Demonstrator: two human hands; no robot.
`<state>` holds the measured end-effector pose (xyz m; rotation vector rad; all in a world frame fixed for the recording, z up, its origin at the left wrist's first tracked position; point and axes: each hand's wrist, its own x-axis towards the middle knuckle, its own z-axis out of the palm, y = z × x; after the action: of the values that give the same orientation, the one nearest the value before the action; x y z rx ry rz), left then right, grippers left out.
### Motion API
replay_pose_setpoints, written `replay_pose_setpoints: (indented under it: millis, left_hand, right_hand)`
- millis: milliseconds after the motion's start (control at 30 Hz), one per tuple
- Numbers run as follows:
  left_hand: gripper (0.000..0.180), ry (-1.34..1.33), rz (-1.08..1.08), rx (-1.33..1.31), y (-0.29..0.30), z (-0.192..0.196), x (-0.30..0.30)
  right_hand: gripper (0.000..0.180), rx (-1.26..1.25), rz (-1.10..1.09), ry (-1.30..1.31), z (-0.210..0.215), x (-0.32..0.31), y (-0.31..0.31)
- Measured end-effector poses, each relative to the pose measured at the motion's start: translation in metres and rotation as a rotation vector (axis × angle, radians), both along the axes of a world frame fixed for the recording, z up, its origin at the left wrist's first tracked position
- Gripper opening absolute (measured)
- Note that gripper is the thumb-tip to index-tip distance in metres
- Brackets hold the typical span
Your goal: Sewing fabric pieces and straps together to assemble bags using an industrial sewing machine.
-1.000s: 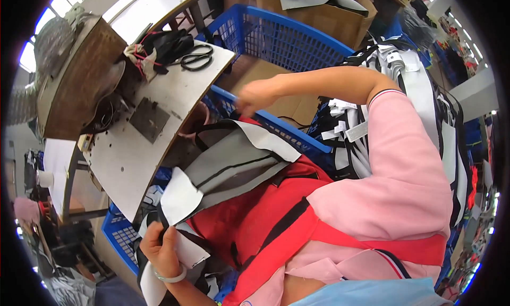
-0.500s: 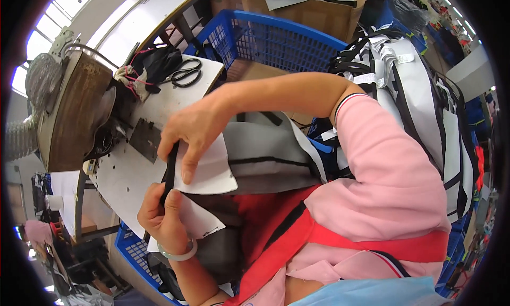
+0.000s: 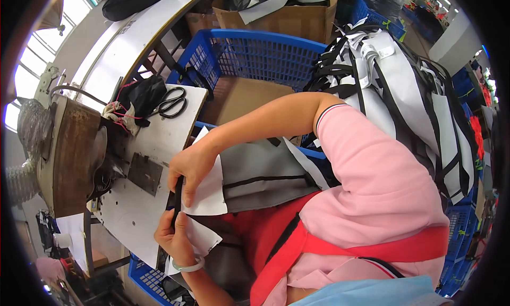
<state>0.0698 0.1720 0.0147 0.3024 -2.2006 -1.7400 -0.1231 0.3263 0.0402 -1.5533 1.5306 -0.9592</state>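
pink short-sleeve shirt | striped cuff | red apron | pale green bracelet (image 3: 187, 265)

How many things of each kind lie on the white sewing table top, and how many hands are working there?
Scissors: 1
Dark metal plate: 1
Bundle of black cloth: 1
Hands, left hand and right hand, gripping a black strap: 2
Total: 5
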Motion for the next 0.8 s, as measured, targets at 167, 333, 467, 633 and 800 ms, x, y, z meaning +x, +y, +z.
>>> replay_pose_setpoints:
  millis: [167, 333, 467, 633, 800]
  left_hand:
    - [0.015, -0.076, 0.050, 0.055, -0.011, -0.014, 0.009]
    - [0.018, -0.170, -0.049, -0.056, -0.011, 0.000, -0.011]
    - [0.022, -0.185, -0.039, 0.094, -0.020, -0.009, -0.009]
    - [0.024, -0.221, -0.059, 0.118, -0.033, -0.018, -0.014]
    - [0.025, -0.239, -0.057, 0.097, -0.039, -0.021, -0.015]
  right_hand:
    - [0.034, 0.016, 0.051, 0.017, -0.014, 0.002, -0.014]
    - [0.034, 0.012, -0.018, 0.109, -0.018, -0.010, -0.009]
    - [0.032, 0.081, -0.071, 0.105, -0.011, -0.004, -0.016]
    - [0.029, 0.074, -0.069, 0.157, -0.012, -0.007, -0.023]
    - [0.033, 0.034, -0.082, 0.195, -0.023, -0.013, -0.030]
